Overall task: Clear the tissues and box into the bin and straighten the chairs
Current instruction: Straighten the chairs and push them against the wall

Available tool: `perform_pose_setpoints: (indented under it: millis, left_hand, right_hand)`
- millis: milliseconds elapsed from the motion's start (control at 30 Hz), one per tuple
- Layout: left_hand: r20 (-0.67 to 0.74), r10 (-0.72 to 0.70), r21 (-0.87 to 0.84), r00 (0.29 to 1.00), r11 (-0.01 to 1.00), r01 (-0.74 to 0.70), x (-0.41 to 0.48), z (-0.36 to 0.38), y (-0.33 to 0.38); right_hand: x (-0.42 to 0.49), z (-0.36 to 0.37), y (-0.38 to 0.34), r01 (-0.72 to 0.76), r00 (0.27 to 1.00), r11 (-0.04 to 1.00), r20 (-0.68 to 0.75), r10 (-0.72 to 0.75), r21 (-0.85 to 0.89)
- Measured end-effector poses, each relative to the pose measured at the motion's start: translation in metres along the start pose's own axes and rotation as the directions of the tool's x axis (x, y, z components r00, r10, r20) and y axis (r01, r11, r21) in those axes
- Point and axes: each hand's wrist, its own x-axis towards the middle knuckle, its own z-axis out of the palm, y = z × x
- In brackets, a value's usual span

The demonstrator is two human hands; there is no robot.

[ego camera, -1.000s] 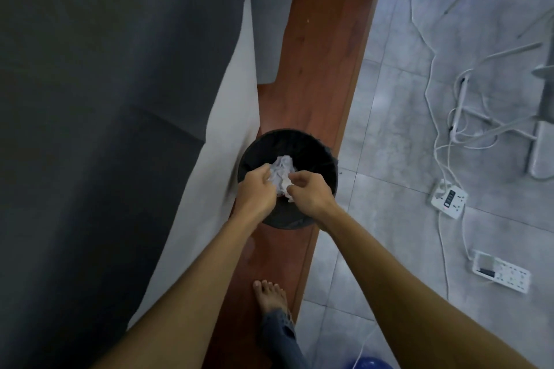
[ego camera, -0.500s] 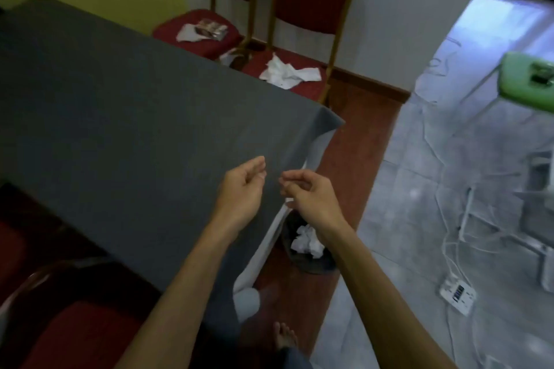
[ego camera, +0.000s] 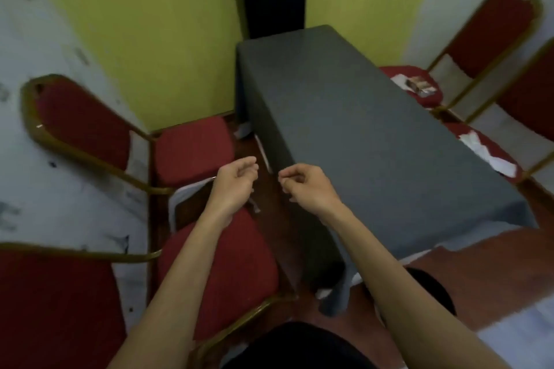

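- Head view: left hand and right hand, fingers loosely curled, hold nothing.
- Crumpled white tissues lie on the near right red-cushioned chair.
- Small box rests on the farther chair seat, beside the grey-clothed table.

Function room: banquet chairs around a cloth-draped table.

Matt tablecloth; seemingly velvety chairs

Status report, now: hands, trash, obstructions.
Left hand and right hand empty, loosely curled. Tissues and box on far chairs' seats. Table between.
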Motion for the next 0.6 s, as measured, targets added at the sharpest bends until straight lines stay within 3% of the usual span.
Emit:
perform_pose_setpoints:
  millis: [400,600]
  left_hand:
    - [-0.311,-0.243,-0.282,0.919,0.947,0.155,-0.082,-0.245,-0.107]
    - [-0.548,-0.23,-0.192,0.804,0.97,0.147,-0.128,-0.322,-0.144]
  right_hand:
    - [-0.043,0.261,-0.061,0.182,0.904,0.95,0.423,-0.059,-0.255]
    - [-0.071,0.359,-0.078,0.281,0.816,0.916,0.574,-0.071,-0.285]
